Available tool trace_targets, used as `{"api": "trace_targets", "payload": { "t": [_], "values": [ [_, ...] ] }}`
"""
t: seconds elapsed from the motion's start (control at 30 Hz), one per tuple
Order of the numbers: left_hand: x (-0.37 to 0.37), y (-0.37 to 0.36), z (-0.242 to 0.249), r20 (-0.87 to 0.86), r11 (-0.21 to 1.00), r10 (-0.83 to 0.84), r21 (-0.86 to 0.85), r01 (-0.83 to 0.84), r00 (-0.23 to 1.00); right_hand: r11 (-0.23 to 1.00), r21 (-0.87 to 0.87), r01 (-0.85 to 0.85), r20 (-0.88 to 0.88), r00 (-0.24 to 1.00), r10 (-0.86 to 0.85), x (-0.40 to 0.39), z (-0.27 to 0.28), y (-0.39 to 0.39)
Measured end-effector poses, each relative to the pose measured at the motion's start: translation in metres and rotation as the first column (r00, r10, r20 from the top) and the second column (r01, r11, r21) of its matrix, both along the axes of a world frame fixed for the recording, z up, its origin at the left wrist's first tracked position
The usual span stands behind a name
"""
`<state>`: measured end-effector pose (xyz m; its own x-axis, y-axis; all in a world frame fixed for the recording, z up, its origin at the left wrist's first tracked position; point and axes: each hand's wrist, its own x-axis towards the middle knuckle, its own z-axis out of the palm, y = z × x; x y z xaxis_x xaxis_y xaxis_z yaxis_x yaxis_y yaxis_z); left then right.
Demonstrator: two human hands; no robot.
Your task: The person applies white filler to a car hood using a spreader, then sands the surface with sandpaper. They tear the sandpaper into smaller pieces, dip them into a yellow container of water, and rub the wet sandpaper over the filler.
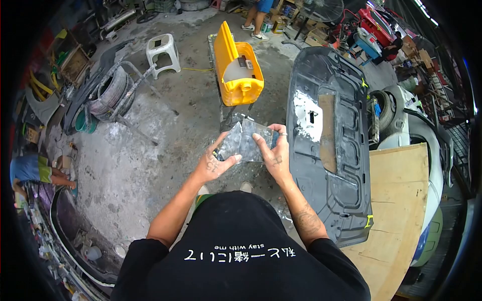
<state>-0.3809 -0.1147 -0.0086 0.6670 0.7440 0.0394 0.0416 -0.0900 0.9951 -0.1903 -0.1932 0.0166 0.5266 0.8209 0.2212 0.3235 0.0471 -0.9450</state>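
Observation:
In front of my body, my left hand (213,163) is closed on a grey, scuffed flat piece (229,143) with a ragged upper edge, its thumb along the lower side. My right hand (274,153) grips a darker, smoother flat piece (249,131), thumb lying across its face. The two pieces meet or overlap along a line between my hands. Their material does not show clearly. Just beyond them stands a cut-open yellow plastic jug (256,65), with a whitish inside and a small dark object in it.
A large black car panel (346,150) with a white patch stands at my right, beside a plywood sheet (401,175). A white stool (163,52) and a tyre (110,90) are at the left. One person (32,170) is at far left; another person's legs (258,22) show behind.

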Motion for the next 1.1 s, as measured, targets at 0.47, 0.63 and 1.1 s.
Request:
{"api": "trace_targets", "payload": {
  "t": [0.47, 0.63, 1.1],
  "values": [
    [-0.052, 0.034, -0.030, -0.373, 0.978, -0.190, 0.004, 0.206, 0.908, 0.990, -0.138, -0.027, -0.136, 0.991, 0.008, 0.010, -0.013, -0.014],
    [-0.047, 0.020, 0.010, -0.444, 0.722, 0.019, 0.626, 0.295, 0.896, 0.982, -0.184, 0.031, -0.256, 0.964, -0.078, -0.017, -0.036, -0.015],
    [-0.245, 0.122, -0.344, -0.852, 0.729, -0.505, -0.336, 0.596, 0.137, 0.852, -0.509, 0.125, -0.836, 0.165, -0.523, -0.148, -0.270, -0.343]
  ]
}}
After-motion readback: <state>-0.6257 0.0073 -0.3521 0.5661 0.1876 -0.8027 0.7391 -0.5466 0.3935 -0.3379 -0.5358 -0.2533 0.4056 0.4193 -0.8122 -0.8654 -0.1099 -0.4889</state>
